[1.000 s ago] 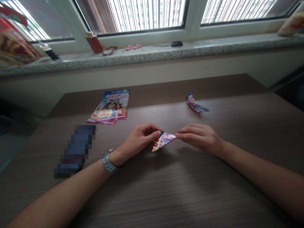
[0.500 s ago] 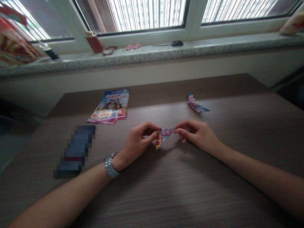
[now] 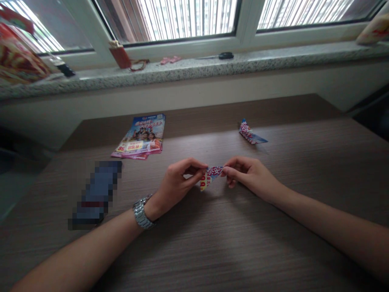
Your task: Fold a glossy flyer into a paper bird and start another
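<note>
Between my hands, above the wooden table (image 3: 188, 251), is a small folded piece of printed paper (image 3: 210, 176) with a pointed lower end. My left hand (image 3: 179, 180), with a metal watch at the wrist, pinches its left part between thumb and fingers. The upper right corner is pinched by the fingertips of my right hand (image 3: 249, 174). A second folded paper piece (image 3: 251, 134), with a raised point and a flat tail, lies behind my right hand. To the left behind my left hand lies a stack of colourful leaflets (image 3: 144, 136).
A dark, pixelated flat object (image 3: 99, 192) lies on the table at the left. On the stone windowsill (image 3: 188, 69) are a red box (image 3: 120, 56), small pink items (image 3: 170, 60), a dark-handled tool (image 3: 225, 55) and a red bag (image 3: 20, 54).
My right hand has moved slightly left and down, with its fingertips a bit further over the paper's corner. The paper has tilted slightly. My left hand is nearly unmoved.
</note>
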`<state>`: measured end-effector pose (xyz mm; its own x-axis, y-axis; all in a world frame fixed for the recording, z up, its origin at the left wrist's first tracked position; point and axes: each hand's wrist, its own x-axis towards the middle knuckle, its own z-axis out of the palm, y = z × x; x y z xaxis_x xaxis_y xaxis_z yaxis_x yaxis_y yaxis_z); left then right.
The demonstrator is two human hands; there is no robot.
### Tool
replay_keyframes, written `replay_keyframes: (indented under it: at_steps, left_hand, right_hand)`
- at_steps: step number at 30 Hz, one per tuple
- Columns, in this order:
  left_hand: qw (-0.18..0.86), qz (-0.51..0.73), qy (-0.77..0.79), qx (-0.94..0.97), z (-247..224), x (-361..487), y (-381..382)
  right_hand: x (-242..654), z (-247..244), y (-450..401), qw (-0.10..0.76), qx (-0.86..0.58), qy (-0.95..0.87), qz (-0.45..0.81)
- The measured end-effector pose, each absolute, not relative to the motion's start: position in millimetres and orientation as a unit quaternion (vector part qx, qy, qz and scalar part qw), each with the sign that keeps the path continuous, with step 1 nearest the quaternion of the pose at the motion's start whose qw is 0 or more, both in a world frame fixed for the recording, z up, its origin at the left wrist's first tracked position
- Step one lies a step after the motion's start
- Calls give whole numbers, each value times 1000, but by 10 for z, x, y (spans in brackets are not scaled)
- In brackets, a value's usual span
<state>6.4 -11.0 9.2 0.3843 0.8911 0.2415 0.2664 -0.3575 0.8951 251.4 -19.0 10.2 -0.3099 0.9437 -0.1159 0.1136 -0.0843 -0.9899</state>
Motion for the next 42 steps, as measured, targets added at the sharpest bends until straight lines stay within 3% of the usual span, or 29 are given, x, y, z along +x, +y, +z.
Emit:
replay_keyframes:
  at_steps: [12,25,42]
  left_hand:
    - [436,386,397,710,99,57,-85]
    - [443,401,405,692,86,66,-92]
    - [539,386,372,650,93,109,-95]
  right_hand:
    - [2517,73,-181,380,-430,-514,637]
    - [2513,96,-159,360,-444,-543,615]
    - [2492,89,-195,357,-450,-601,557]
